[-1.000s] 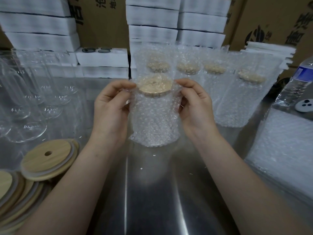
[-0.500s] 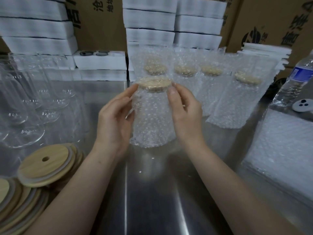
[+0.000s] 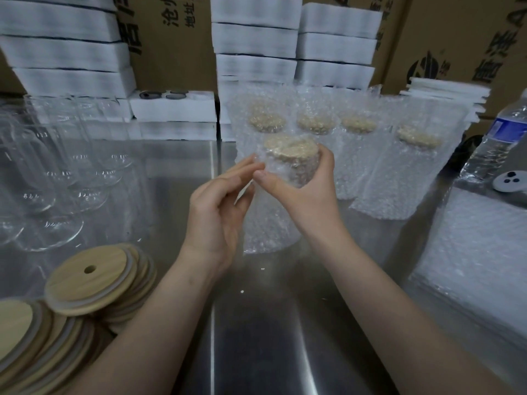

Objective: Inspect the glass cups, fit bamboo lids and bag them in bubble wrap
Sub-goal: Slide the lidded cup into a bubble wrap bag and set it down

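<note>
Risk: your right hand (image 3: pixel 305 192) alone gripped bagged cup (image 3: pixel 289 151), left hand (image 3: pixel 216 218) slack beside; slick bubble wrap (image 3: pixel 268 229) could let it slip.

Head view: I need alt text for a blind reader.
The right hand grips the top of an upright bubble-wrapped glass cup with a round bamboo lid; the open left hand touches its side. Four more bagged cups stand behind; loose bamboo lids lie stacked at left.
</note>
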`<action>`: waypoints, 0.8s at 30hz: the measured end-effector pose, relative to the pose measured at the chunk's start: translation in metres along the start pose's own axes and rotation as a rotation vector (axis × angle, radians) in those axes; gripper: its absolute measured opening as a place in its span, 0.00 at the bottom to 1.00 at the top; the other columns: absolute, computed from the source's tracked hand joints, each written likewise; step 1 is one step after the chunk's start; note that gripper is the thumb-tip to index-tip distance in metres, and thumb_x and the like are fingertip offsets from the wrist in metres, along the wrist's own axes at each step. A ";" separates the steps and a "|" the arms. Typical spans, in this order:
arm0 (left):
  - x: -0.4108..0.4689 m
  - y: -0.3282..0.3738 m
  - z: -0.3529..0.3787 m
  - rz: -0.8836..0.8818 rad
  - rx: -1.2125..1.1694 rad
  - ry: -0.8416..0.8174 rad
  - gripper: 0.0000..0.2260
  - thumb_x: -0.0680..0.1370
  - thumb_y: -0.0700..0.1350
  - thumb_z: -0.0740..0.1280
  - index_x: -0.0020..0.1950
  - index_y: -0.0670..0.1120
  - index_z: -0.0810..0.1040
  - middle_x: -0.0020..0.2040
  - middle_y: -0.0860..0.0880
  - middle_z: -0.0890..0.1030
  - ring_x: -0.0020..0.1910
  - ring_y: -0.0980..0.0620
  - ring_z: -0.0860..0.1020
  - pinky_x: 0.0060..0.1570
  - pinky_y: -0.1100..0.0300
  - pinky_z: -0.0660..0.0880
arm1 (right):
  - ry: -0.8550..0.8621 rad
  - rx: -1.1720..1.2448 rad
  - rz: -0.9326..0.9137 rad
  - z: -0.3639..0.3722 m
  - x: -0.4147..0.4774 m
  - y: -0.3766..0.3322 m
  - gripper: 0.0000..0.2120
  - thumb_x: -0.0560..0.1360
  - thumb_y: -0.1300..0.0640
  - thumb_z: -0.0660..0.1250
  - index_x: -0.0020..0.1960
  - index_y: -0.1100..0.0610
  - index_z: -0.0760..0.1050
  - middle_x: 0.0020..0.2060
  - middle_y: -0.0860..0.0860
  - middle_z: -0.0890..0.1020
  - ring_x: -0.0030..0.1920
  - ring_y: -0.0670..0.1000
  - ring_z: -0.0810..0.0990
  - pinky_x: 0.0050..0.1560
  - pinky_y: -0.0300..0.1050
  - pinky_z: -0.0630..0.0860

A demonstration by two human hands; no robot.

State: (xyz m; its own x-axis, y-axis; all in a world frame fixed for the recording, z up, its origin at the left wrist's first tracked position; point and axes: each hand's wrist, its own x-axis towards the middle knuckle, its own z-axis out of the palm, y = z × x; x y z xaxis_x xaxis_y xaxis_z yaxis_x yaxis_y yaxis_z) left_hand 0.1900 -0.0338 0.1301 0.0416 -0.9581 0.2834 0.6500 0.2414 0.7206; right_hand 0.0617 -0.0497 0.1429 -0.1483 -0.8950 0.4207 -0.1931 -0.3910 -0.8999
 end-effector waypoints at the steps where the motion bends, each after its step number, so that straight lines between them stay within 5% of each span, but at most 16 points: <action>1: 0.000 0.000 0.000 -0.004 0.007 -0.008 0.14 0.72 0.40 0.61 0.44 0.44 0.88 0.58 0.46 0.84 0.63 0.50 0.79 0.60 0.60 0.76 | -0.001 -0.001 0.014 -0.002 0.002 0.000 0.41 0.65 0.49 0.81 0.69 0.48 0.62 0.59 0.40 0.75 0.59 0.37 0.76 0.59 0.32 0.72; 6: -0.003 -0.004 -0.001 0.009 0.217 -0.021 0.12 0.74 0.40 0.63 0.50 0.43 0.85 0.54 0.45 0.85 0.58 0.47 0.82 0.60 0.55 0.78 | 0.181 -0.027 0.045 -0.016 0.013 -0.003 0.39 0.66 0.46 0.79 0.70 0.52 0.64 0.57 0.45 0.78 0.57 0.46 0.78 0.60 0.44 0.75; 9: -0.007 -0.010 0.001 -0.012 0.489 -0.050 0.07 0.75 0.39 0.67 0.46 0.46 0.85 0.46 0.49 0.86 0.49 0.49 0.83 0.55 0.56 0.76 | 0.367 -0.085 0.024 -0.029 0.022 0.001 0.38 0.67 0.45 0.78 0.69 0.49 0.61 0.55 0.39 0.72 0.58 0.43 0.73 0.63 0.44 0.70; 14: -0.011 -0.025 -0.004 -0.021 0.997 -0.158 0.10 0.77 0.35 0.68 0.43 0.49 0.84 0.40 0.49 0.84 0.36 0.59 0.77 0.42 0.65 0.72 | 0.574 -0.192 0.085 -0.055 0.039 0.012 0.45 0.67 0.42 0.76 0.75 0.53 0.57 0.62 0.46 0.66 0.70 0.55 0.65 0.72 0.61 0.61; 17: -0.012 -0.028 -0.007 0.000 1.141 -0.198 0.09 0.76 0.37 0.69 0.45 0.48 0.86 0.42 0.52 0.83 0.36 0.64 0.76 0.43 0.72 0.70 | 0.592 -0.215 0.092 -0.060 0.046 0.018 0.45 0.68 0.43 0.75 0.76 0.54 0.56 0.72 0.52 0.64 0.74 0.56 0.59 0.74 0.61 0.59; 24: -0.011 -0.028 -0.011 0.011 1.238 -0.241 0.07 0.77 0.39 0.68 0.47 0.48 0.86 0.44 0.54 0.82 0.40 0.64 0.77 0.44 0.79 0.67 | 0.576 -0.309 0.040 -0.054 0.051 0.027 0.44 0.72 0.44 0.73 0.77 0.59 0.54 0.72 0.57 0.58 0.73 0.57 0.56 0.75 0.56 0.58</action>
State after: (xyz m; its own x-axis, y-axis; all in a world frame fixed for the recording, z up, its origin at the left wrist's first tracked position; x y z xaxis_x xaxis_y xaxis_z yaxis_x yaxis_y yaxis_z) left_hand 0.1793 -0.0321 0.0999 -0.1813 -0.9342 0.3073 -0.4996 0.3567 0.7894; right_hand -0.0035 -0.0939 0.1464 -0.6405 -0.6155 0.4592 -0.4339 -0.2033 -0.8777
